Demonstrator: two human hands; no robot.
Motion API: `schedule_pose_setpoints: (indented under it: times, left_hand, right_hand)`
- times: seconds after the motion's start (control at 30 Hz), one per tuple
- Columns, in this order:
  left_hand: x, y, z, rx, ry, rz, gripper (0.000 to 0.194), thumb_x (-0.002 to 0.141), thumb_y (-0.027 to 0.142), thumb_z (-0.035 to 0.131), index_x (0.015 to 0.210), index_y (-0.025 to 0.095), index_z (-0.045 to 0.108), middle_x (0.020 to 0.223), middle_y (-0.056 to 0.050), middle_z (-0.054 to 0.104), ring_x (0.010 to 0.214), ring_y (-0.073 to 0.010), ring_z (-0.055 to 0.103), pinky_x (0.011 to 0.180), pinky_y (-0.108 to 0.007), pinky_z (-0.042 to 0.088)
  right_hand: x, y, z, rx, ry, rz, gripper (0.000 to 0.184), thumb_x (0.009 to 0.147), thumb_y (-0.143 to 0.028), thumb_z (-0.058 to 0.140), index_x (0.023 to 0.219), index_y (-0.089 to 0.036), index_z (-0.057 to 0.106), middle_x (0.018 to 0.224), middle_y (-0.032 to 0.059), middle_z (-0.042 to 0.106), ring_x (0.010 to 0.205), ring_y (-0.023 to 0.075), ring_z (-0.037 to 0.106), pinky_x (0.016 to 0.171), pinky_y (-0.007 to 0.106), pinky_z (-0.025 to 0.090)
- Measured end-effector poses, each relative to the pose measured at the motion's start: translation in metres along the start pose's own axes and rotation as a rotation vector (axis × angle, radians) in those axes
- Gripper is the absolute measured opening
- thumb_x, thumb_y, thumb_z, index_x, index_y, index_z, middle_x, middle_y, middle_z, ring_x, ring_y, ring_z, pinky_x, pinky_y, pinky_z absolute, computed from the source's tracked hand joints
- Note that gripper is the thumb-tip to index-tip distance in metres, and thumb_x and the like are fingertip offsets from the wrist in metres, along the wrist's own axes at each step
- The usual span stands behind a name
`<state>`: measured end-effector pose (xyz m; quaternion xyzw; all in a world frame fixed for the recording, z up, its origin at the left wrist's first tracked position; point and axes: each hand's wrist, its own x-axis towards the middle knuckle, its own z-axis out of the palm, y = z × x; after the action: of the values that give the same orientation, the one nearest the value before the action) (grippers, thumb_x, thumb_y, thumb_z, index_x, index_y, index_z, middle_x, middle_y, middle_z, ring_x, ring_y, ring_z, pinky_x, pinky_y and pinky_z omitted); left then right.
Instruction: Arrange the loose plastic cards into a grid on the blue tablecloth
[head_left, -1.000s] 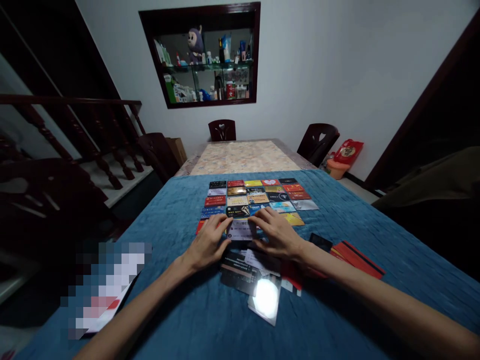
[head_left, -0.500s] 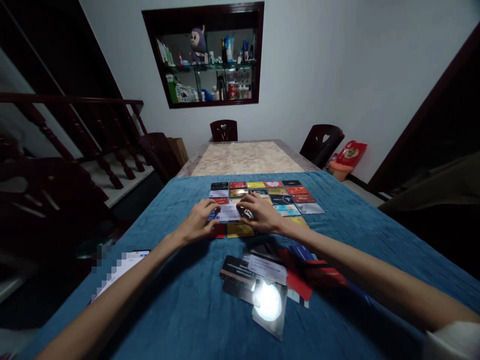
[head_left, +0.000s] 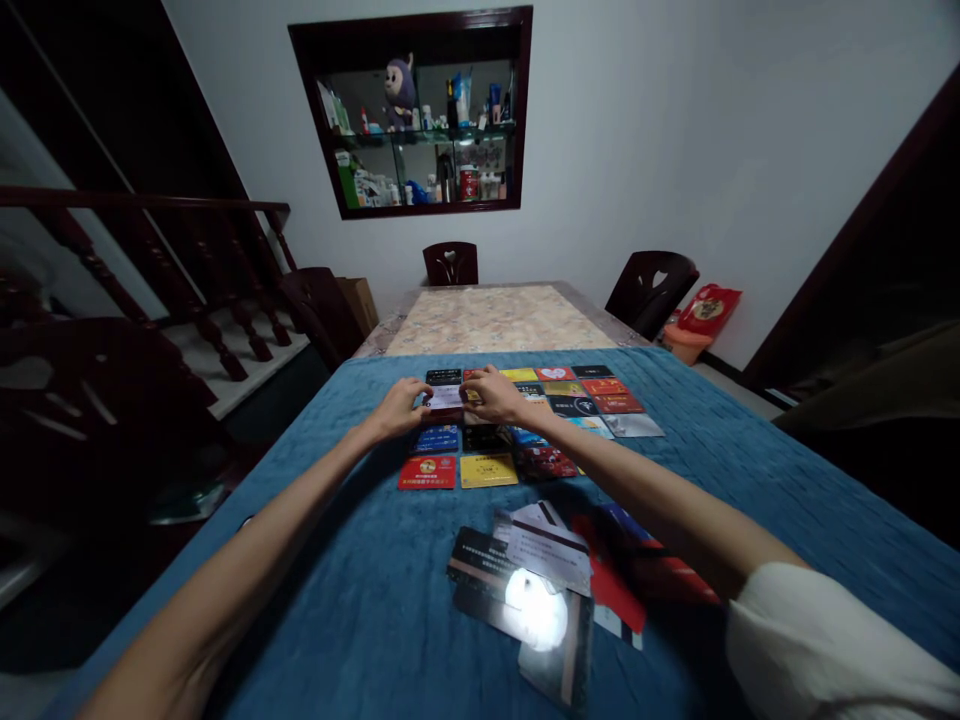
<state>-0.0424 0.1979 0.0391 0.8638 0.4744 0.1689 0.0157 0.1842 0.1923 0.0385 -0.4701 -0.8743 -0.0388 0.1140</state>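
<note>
Pinching a pale card (head_left: 446, 398) by both ends, a little left of the frame's centre, near the far left corner of the laid-out cards. At its left end, left hand (head_left: 405, 405), thumb and fingers curled to a narrow gap around the edge. At its right end, right hand (head_left: 491, 394), equally bent, covering that end. Hard to tell whether lifted or resting on the row beneath.

Just above, a black card (head_left: 444, 376); lower, a blue card (head_left: 435, 439). Along the near row, side by side, a red card (head_left: 426, 473), a yellow card (head_left: 487, 470) and a dark red card (head_left: 546, 462), with more cards partly hidden under the right forearm.

For room, broad stretches of blue cloth (head_left: 337, 600) to left and right of the rows, and a slim strip before a loose pile of cards (head_left: 540, 560) at lower centre. Past the top row, only a thin band up to the cloth's far edge, then patterned tabletop (head_left: 499, 318). Upper right, beside the table's edge, a dark chair (head_left: 651, 290).
</note>
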Motion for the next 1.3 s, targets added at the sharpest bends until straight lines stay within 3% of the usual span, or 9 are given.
schedule_pose_setpoints:
  times: [0.4,0.97,1.3]
  left_hand:
    - [0.042,-0.021,0.013,0.021,-0.089,-0.093,0.035,0.071,0.017,0.062,0.104,0.014,0.074,0.103,-0.007,0.073,0.098,-0.0236,0.064,0.095,-0.033,0.049]
    - [0.056,-0.033,0.030,-0.002,-0.141,-0.191,0.041,0.070,0.017,0.059,0.108,0.016,0.075,0.093,-0.006,0.075,0.092,-0.0228,0.067,0.086,-0.029,0.052]
    - [0.055,-0.035,0.034,0.000,-0.101,-0.166,0.033,0.069,0.017,0.059,0.096,0.015,0.078,0.089,-0.007,0.074,0.092,-0.0256,0.068,0.088,-0.031,0.052]
  right_hand:
    - [0.041,0.016,0.022,-0.027,-0.112,0.103,0.033,0.090,-0.033,0.057,0.119,-0.024,0.070,0.126,0.0081,0.067,0.116,0.0299,0.052,0.086,0.034,0.040]
    - [0.054,0.010,0.023,-0.079,-0.223,0.145,0.032,0.089,-0.026,0.055,0.116,-0.023,0.071,0.119,0.0125,0.069,0.120,0.0324,0.050,0.089,0.039,0.044]
    - [0.050,0.004,0.019,-0.087,-0.224,0.140,0.034,0.087,-0.024,0.054,0.117,-0.020,0.071,0.122,0.0157,0.066,0.120,0.0337,0.050,0.091,0.043,0.046]
